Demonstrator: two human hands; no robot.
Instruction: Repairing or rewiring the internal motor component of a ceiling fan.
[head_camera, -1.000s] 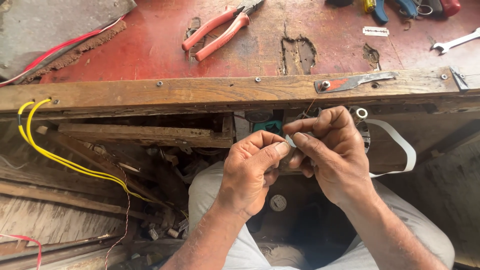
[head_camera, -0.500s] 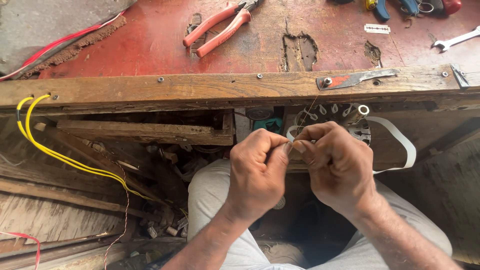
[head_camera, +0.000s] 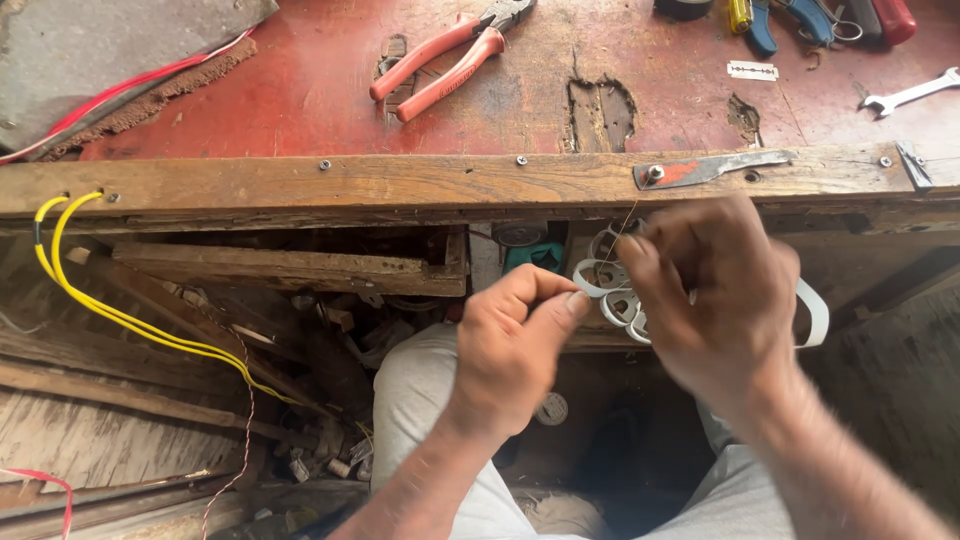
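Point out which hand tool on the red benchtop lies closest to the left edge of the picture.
The red-handled pliers, lying slanted at top centre. The spanner and the blue-handled tools sit far over by the right edge.

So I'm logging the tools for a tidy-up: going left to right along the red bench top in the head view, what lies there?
Red cable → red-handled pliers → razor blade → small spanner.
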